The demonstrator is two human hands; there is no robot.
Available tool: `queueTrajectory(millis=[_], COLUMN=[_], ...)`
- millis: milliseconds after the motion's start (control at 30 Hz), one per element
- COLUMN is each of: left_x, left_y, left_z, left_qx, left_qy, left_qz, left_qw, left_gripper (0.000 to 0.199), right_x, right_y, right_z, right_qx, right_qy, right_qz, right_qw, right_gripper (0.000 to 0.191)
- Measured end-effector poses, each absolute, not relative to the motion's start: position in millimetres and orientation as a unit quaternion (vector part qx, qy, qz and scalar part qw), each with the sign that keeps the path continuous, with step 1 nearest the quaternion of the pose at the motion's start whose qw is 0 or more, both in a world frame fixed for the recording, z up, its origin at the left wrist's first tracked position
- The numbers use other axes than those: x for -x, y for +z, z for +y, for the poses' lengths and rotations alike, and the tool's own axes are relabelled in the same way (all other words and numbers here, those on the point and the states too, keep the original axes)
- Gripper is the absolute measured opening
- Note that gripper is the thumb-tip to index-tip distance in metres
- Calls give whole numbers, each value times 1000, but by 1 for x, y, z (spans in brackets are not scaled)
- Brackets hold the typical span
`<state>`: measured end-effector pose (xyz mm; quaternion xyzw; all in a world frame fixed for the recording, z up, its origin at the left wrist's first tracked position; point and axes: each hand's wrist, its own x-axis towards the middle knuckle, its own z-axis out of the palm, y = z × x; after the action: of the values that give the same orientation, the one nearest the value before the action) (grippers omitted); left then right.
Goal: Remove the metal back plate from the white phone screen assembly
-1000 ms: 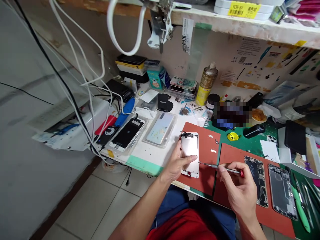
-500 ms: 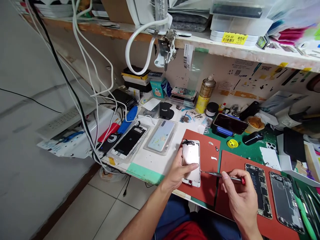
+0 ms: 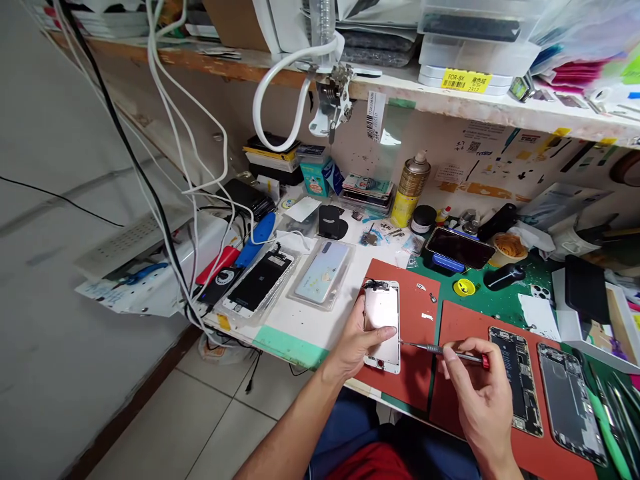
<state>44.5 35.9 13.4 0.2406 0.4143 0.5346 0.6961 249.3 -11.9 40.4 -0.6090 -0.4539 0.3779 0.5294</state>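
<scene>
At the left of the white bench [image 3: 295,327], a black-faced phone screen [image 3: 259,283] is lying in a clear sleeve, and a pale phone back [image 3: 323,272] is sitting in another sleeve beside it. Further right, the left hand [image 3: 356,340] is keeping a firm grip on a white phone display panel [image 3: 381,327], its thumb lying across the panel's metal backing plate while the panel rests on an orange-red mat [image 3: 415,293]. The right hand [image 3: 475,390] is clenching its grip around a red-capped precision screwdriver [image 3: 450,353], whose tip is hovering just beside the panel's right edge. Two opened phones [image 3: 515,383] [image 3: 567,403] are lying on a second orange-red mat [image 3: 465,327] nearby. Overhead, a yellow label [image 3: 466,81] on a plastic box is reading "FOR-8X", though its smaller print is too tiny to make out, and the barcode tag [image 3: 376,115] is also unreadable.
</scene>
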Motion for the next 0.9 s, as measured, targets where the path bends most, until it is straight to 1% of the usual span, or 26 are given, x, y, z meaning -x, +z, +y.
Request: queueTrajectory(millis=[133,233,500,667,800,900], left_x=[-45,-45,-45,-45,-45,-44], left_y=[14,15,16,21,21,19], left_z=[36,36,36,36,36,36], left_qx=[-241,-244,-243,-238,-242,-240], left_qy=[535,537,531,531,526,525], left_qz=[416,407,412,420,432,428], left_qw=[695,698,699,697,692,696], left_gripper=[79,79,80,81,78,81], right_x=[-250,-250,-247,-247,-245,-241], right_y=[40,40,40,40,41,43], right_z=[-12,-13,-13,-13,-14,-14], right_qx=[627,621,611,622,611,613], right_qy=[366,367,368,371,372,368], right_qz=[-449,-447,-446,-441,-446,-443], right_qw=[521,529,541,530,538,541], right_gripper=[38,40,37,35,34,30])
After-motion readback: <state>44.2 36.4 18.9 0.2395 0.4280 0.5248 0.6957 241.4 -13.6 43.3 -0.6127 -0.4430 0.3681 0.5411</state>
